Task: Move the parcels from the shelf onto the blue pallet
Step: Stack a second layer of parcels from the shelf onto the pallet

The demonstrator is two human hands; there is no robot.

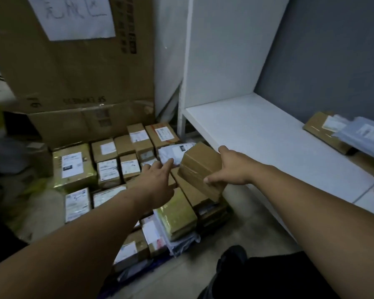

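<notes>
Gripping brown parcel [200,167], right hand [233,167], above stacked parcels [125,160]

The brown cardboard parcel [200,167] gripped by the right hand [231,167] is matt card banded with clear, glossy tape. The shelf [268,134] is smooth white board with a dull sheen. The stacked parcels [108,165] are matt cardboard with white paper labels. One large parcel [73,167] is wrapped in shiny yellowish tape, and a mailer bag [173,153] is pale grey plastic film. The big cartons [73,83] behind are matt card, one bearing a white paper sheet [73,16]. The wall [333,50] is matt grey.
</notes>
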